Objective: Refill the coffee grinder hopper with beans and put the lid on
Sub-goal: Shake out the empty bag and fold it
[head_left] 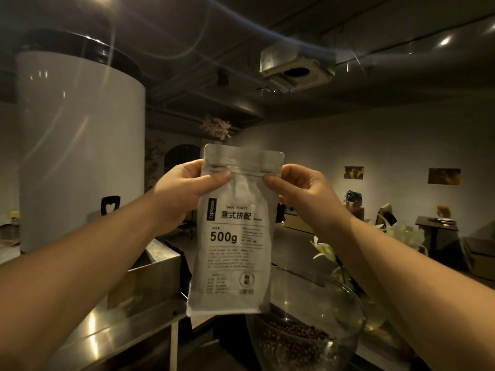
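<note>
Bean bag [235,231] held upright at chest height, directly above open glass hopper [345,298] holding few beans [292,338].

Bag likely soft, crinkly, moderately heavy; best gripped at stiff top seal.

Left hand [187,188] pinches bag's upper left edge; right hand [300,188] pinches upper right edge.

Bag top looks sealed.

Hopper lid not identifiable.

A bag of beans [233,231] hangs upright in the middle, pinched near its top between the left hand [182,188] on its left and the right hand [302,188] on its right. Below and just right of the bag stands an open hopper [334,298] with beans [292,338] in its bottom. A tall cylinder [80,151] stands to the left behind a metal counter [107,330], and flowers [325,250] lie behind the hopper.
</note>
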A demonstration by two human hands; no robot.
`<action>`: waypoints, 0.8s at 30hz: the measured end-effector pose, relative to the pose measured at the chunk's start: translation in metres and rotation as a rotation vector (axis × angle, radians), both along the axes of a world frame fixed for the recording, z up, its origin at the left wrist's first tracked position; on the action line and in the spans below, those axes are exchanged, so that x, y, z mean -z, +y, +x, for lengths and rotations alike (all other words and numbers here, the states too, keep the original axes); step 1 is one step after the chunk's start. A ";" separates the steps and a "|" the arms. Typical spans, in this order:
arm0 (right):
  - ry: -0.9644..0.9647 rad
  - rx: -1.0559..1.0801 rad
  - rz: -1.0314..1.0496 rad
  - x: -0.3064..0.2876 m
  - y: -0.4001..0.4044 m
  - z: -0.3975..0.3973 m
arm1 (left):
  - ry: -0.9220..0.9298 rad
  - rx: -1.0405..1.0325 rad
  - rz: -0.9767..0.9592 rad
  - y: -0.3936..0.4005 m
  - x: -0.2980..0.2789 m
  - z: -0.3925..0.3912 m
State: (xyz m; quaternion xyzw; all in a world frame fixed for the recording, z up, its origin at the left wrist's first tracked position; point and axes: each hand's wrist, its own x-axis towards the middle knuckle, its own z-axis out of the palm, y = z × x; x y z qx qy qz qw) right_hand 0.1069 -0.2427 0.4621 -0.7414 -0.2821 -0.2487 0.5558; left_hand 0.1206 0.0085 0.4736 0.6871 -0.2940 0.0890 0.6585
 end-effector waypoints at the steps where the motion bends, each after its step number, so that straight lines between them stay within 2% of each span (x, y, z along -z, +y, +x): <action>1: 0.020 -0.031 0.004 0.000 -0.001 -0.001 | 0.009 0.018 0.032 0.000 0.001 -0.002; 4: 0.041 -0.099 0.022 -0.001 -0.001 -0.006 | -0.035 -0.021 0.092 -0.002 0.003 -0.006; 17: 0.002 -0.129 0.056 0.008 0.016 -0.007 | -0.097 -0.122 0.038 0.008 0.015 -0.032; 22: 0.057 -0.147 0.161 0.021 0.009 -0.007 | -0.237 -0.300 0.091 0.024 0.025 -0.047; 24: 0.076 -0.161 0.178 0.026 0.012 -0.009 | -0.252 -0.302 0.115 0.024 0.029 -0.052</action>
